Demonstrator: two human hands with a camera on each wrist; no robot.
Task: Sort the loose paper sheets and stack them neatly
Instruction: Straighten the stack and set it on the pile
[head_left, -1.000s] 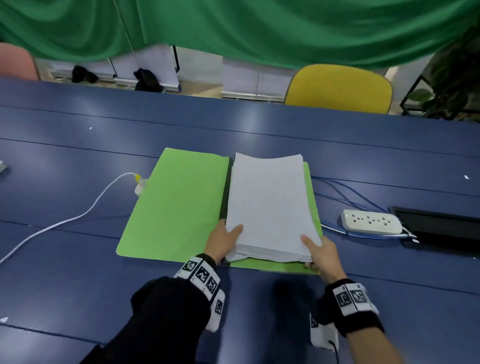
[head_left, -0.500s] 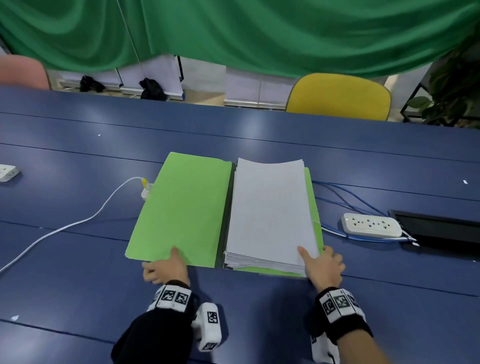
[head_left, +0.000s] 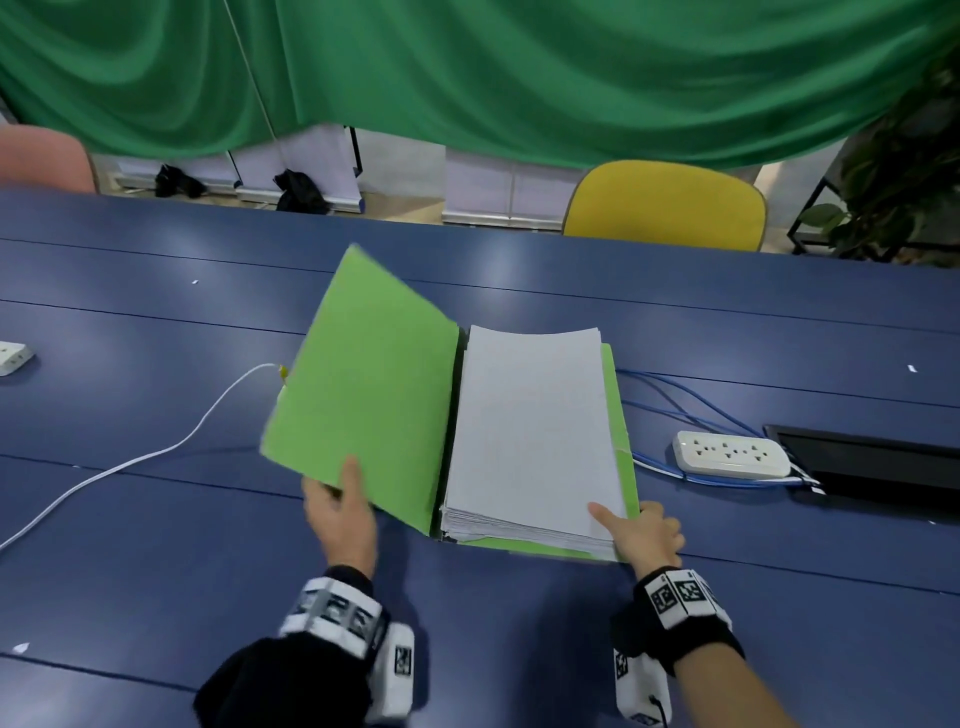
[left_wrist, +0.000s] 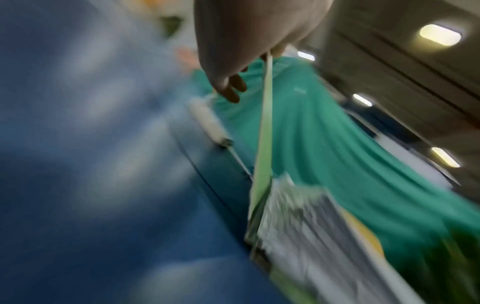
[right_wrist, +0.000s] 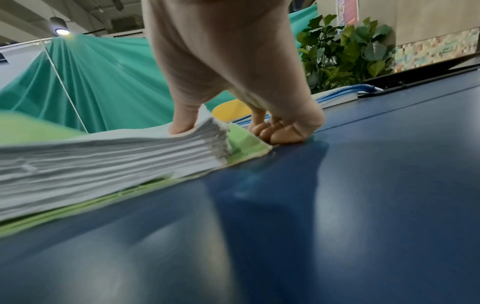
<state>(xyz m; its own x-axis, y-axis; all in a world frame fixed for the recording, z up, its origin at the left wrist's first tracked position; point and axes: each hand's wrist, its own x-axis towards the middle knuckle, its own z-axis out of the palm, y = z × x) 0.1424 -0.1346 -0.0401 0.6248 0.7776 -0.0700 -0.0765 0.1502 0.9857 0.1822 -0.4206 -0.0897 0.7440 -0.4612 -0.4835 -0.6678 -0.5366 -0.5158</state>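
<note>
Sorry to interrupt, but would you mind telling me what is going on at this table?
A person is closing a green folder over a stack of white paper sheets on the blue table. The left hand pinches the lifted front cover at its near edge. The right hand steadies the stack's near right corner, thumb on top. The folder is half shut.

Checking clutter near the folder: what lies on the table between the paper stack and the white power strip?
In the head view, only blue cables and bare table separate the paper stack from the power strip.
</note>
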